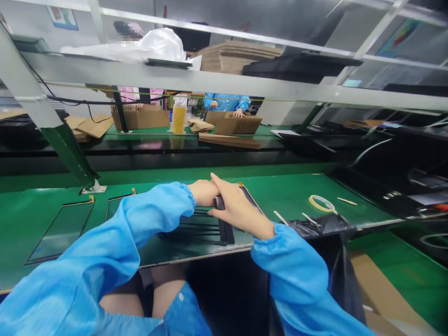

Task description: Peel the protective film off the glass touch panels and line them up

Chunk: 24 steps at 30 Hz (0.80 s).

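My left hand (205, 192) reaches across the bench, its fingers mostly hidden behind my right hand. My right hand (240, 210) crosses in front of it, thumb and fingers bent around a small dark object (219, 202) whose kind I cannot make out. Beneath both hands, several thin black strips (199, 228) and a wider black piece (227, 232) lie near the bench's front edge. A black-framed glass panel (250, 196) shows partly behind my right hand. To the left lie another black-framed glass panel (63, 228) and a third panel (114, 205), partly covered by my left sleeve.
A tape roll (321, 203) and thin wooden sticks (280, 217) lie right, by a black plastic bag (322, 226). A metal post (66, 144) stands left, and a shelf beam (217, 81) spans above. Beyond, a co-worker in blue (227, 102) handles cardboard dividers (238, 125).
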Tool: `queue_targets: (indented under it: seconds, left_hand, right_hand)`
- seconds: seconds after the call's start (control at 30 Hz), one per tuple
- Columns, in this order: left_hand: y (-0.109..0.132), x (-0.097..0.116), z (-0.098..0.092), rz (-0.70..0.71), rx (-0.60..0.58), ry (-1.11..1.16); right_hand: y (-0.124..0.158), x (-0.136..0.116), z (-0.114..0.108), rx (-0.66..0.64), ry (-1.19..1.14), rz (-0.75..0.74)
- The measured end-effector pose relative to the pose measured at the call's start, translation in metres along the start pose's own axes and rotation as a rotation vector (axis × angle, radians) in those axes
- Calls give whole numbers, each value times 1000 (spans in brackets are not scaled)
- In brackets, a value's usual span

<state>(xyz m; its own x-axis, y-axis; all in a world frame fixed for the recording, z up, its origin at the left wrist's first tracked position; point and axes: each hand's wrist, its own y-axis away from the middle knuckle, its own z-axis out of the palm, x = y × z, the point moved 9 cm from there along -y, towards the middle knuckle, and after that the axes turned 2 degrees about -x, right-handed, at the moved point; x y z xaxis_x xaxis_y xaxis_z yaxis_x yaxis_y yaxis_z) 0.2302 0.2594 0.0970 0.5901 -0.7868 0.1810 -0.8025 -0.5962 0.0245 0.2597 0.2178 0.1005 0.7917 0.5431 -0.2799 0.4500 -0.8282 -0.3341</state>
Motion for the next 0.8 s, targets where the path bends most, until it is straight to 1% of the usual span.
queue_targets:
  seconds: [0.07, 0.1, 0.2, 0.3, 0.4, 0.47, 0.57, 0.6, 0.67, 0.73, 0.8]
  left_hand:
    - [4, -4, 3, -1, -31, 45]
    - [7, -7, 3, -15, -27, 64]
    - [16, -18, 3, -77, 36, 127]
    - [23, -24, 6, -104, 110, 189]
    - [29, -22, 4, -95, 170, 247]
    - [33, -22, -3, -85, 220, 303]
    - [42, -29, -21, -78, 342, 422]
    - [45, -34, -27, -80, 398, 471]
    - [50, -49, -37, -93, 516, 581]
    - [55, -65, -41, -124, 628, 697]
    - [60, -78, -38, -160, 717, 804]
  right_hand:
    - [-2, 15, 6, -28, -138, 28]
    - [-2, 21, 8, -30, -199, 51]
    - [-2, 34, 15, -15, -381, 142]
    - [-1, 40, 24, 49, -548, 195]
    - [1, 41, 27, 126, -622, 182]
    - [5, 42, 23, 174, -659, 142]
    - [19, 47, 7, 323, -747, 70]
    - [27, 50, 2, 394, -770, 68]
    - [46, 54, -4, 549, -781, 114]
    - [60, 51, 2, 648, -749, 189]
    - [64, 42, 18, 682, -719, 259]
